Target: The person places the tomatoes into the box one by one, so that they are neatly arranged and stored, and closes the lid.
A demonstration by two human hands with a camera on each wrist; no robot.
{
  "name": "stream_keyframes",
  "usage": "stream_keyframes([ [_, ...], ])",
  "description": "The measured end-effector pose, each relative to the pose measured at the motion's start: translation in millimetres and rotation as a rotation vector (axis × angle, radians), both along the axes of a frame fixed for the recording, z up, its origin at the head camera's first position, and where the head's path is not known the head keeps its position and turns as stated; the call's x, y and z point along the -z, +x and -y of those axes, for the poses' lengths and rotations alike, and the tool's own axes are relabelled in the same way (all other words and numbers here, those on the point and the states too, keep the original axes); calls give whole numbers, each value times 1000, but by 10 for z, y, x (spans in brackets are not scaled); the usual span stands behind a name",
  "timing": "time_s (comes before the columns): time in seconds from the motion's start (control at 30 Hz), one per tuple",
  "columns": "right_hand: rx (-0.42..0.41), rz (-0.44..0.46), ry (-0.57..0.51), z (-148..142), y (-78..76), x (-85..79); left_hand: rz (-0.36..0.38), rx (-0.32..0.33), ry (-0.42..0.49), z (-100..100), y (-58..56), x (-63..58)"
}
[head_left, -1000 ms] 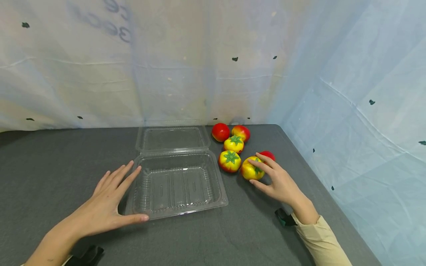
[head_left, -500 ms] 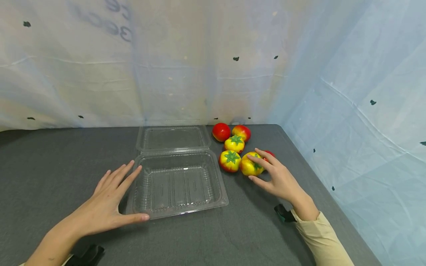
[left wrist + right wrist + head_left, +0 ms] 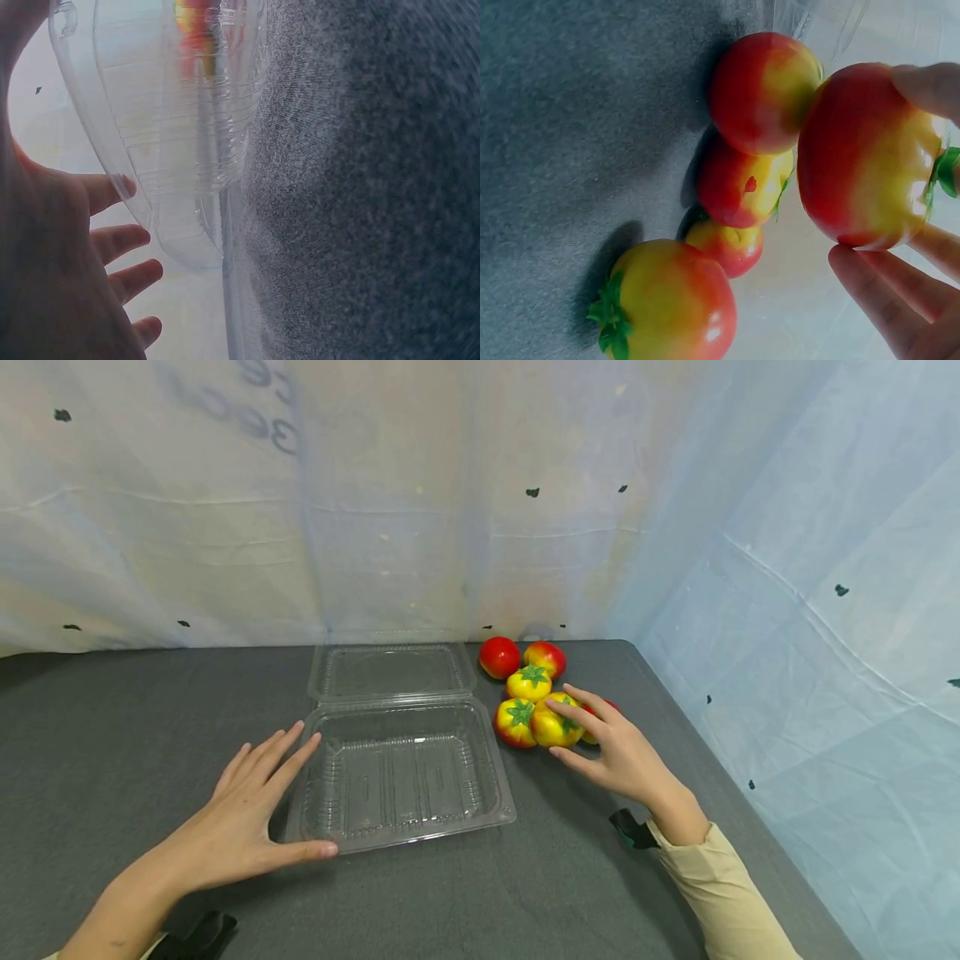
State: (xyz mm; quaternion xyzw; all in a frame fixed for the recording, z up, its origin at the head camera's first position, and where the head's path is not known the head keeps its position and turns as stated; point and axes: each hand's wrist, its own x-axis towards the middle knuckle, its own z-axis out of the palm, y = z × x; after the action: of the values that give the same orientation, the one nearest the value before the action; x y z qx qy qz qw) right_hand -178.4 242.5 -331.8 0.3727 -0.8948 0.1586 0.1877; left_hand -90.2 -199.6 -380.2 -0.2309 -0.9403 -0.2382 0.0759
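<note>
My right hand [image 3: 622, 764] grips a red-and-yellow tomato [image 3: 551, 731] with a green leafy top, thumb on one side and fingers on the other. In the right wrist view this tomato [image 3: 870, 165] is raised off the table. My left hand [image 3: 228, 831] is spread at the left side of a clear plastic clamshell box [image 3: 420, 837], its thumb near the front left corner. Through the left wrist camera, the index fingertip appears at the box's rim [image 3: 90, 127]. The box lies open, its lid [image 3: 390, 672] folded back toward the curtain.
Near the box's right side lie more tomatoes: a yellow-topped one [image 3: 512, 727], another behind it [image 3: 529, 685], a red one [image 3: 499, 657] and a red-yellow one [image 3: 553, 657]. One more is partly hidden by my right hand. Pale plastic curtains [image 3: 420, 527] border the dark grey table [image 3: 150, 735].
My right hand has moved left and slightly away from me with the tomato, which now overlaps its neighbour in the head view. The left hand has stayed in place.
</note>
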Motion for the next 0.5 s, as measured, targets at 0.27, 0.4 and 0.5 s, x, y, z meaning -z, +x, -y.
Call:
stream_keyframes([
  [0.27,-20,8,-6,74,-26,-26,1,4,8,-1,3,4],
  [0.4,-29,24,-15,117,-44,-30,-1,5,10,-2,2,7],
  [0.5,-24,46,-14,153,-46,-38,-2,5,11,-4,2,5],
])
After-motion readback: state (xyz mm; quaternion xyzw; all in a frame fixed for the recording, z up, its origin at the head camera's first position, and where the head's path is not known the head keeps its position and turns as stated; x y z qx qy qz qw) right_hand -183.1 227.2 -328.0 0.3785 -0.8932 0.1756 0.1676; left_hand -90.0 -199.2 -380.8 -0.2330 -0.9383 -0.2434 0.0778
